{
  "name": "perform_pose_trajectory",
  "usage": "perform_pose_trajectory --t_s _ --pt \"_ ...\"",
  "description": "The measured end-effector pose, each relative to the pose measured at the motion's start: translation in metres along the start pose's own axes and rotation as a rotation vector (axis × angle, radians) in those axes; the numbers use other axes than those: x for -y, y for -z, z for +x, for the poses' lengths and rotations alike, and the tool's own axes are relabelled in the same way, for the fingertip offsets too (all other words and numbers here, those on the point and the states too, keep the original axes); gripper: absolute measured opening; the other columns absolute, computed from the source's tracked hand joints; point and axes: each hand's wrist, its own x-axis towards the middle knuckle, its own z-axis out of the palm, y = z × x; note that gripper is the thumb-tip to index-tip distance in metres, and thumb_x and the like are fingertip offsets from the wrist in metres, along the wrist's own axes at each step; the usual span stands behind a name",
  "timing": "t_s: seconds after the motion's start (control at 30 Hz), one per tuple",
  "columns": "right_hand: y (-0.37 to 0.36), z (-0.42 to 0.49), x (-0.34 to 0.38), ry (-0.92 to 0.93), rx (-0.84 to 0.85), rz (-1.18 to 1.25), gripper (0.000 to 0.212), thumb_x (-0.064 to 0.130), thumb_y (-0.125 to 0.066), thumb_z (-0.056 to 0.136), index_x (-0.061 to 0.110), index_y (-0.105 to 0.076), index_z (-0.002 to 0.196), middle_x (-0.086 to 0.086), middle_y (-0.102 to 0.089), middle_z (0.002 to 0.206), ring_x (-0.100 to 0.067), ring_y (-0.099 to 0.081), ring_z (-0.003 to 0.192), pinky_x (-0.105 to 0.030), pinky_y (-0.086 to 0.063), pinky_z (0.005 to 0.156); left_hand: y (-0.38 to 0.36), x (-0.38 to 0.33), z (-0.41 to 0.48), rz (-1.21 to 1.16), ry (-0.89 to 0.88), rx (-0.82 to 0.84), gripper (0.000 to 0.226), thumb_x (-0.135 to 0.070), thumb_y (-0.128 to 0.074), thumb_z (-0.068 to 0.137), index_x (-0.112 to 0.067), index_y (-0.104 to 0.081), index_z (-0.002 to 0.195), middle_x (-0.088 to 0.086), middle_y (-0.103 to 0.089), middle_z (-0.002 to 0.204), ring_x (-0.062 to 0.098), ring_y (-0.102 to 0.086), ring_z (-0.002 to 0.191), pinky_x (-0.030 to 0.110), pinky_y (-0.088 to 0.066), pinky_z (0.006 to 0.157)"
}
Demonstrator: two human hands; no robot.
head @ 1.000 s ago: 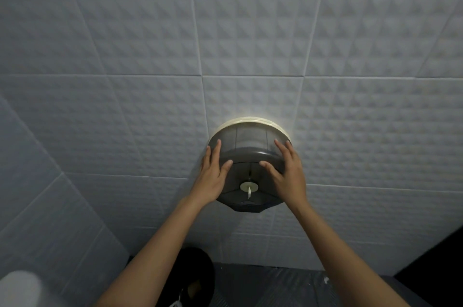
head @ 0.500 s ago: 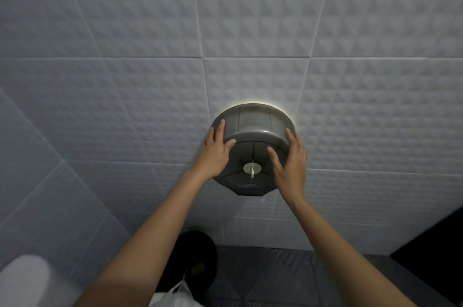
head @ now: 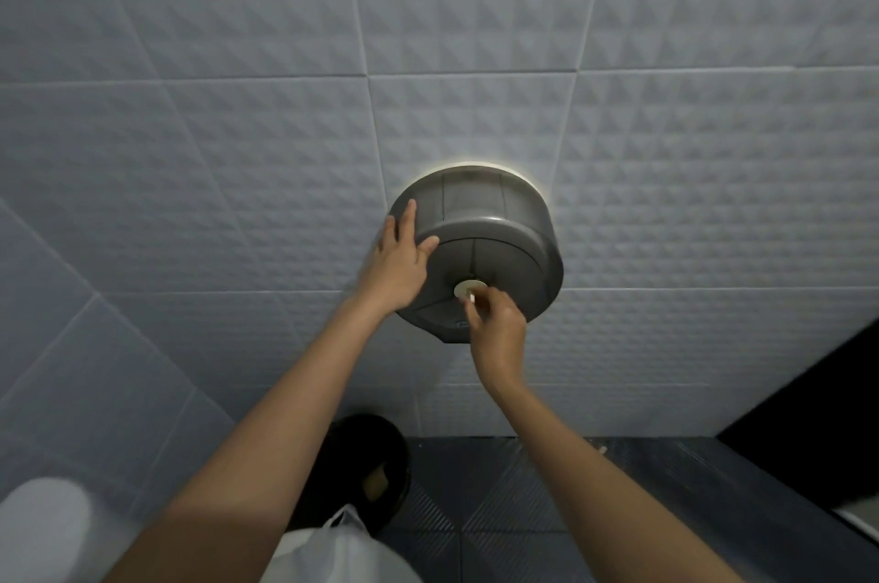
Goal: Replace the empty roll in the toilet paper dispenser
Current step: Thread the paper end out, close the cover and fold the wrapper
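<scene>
Pinching the dispenser (head: 504, 249) key (head: 471, 297), right hand (head: 497, 328); no legible label.

The pale textured tile wall (head: 238, 145) carries 1 round grey dispenser (head: 504, 240), mounted flush against it. Below, the dark ribbed floor (head: 499, 511) holds a black bin (head: 376, 463) against the wall, with perhaps something yellowish inside.

The dispenser (head: 494, 245) is smoky grey with a cream round lock (head: 468, 288). Wall tiles (head: 238, 130) are pale blue-grey, embossed with small pyramids. The floor (head: 499, 511) is dark grey, ribbed; the bin (head: 376, 463) black.
</scene>
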Motion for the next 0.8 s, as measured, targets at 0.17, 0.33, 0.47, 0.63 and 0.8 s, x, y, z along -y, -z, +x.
perform_pose_trajectory --t_s 0.17,0.33,0.47,0.63,0.8 --pt "-0.007 0.006 0.008 -0.403 -0.060 0.274 0.014 0.017 -0.066 0.087 0.006 -0.072 0.092 -0.006 -0.072 0.085 -0.012 -0.065 0.077 -0.018 -0.050 0.069 0.000 -0.005 -0.004 0.033 0.008 -0.015 0.062 -0.048 -0.026 0.099 -0.030 0.003 0.151 0.016 -0.002 0.161 0.037 -0.013 0.146 0.051 -0.021 0.116" --pt "-0.005 0.009 0.011 -0.723 -0.116 0.785 0.007 0.004 -0.070 0.082 0.001 -0.069 0.075 -0.007 -0.067 0.070 -0.018 -0.066 0.067 -0.022 -0.058 0.062 0.000 -0.006 -0.006 0.097 -0.012 -0.053 0.062 -0.046 -0.027 0.099 -0.026 0.000 0.152 0.018 -0.008 0.159 0.038 -0.020 0.144 0.051 -0.026 0.113" --pt "-0.005 0.008 0.011 -0.853 -0.073 1.082 0.004 -0.001 -0.067 0.084 -0.003 -0.063 0.084 -0.015 -0.067 0.077 -0.021 -0.068 0.065 -0.025 -0.060 0.064 -0.002 -0.006 -0.006 0.130 -0.041 -0.105 0.062 -0.044 -0.027 0.100 -0.022 -0.004 0.152 0.020 -0.014 0.157 0.041 -0.028 0.139 0.050 -0.030 0.108" --pt "-0.011 0.010 0.005 -0.957 -0.024 1.353 0.027 -0.002 -0.060 0.088 -0.014 -0.056 0.112 -0.022 -0.064 0.089 -0.026 -0.065 0.076 -0.029 -0.059 0.061 -0.005 -0.002 -0.004 0.150 -0.060 -0.131 0.061 -0.044 -0.026 0.100 -0.022 -0.003 0.152 0.020 -0.016 0.157 0.041 -0.029 0.138 0.050 -0.032 0.106" --pt "-0.011 0.008 -0.002 -0.903 0.011 1.342 0.030 0.002 -0.062 0.088 -0.012 -0.057 0.114 -0.021 -0.066 0.093 -0.025 -0.066 0.082 -0.029 -0.060 0.069 -0.008 0.001 -0.002 0.150 -0.080 -0.156 0.062 -0.045 -0.027 0.100 -0.022 -0.004 0.152 0.018 -0.018 0.156 0.042 -0.033 0.135 0.050 -0.033 0.104"
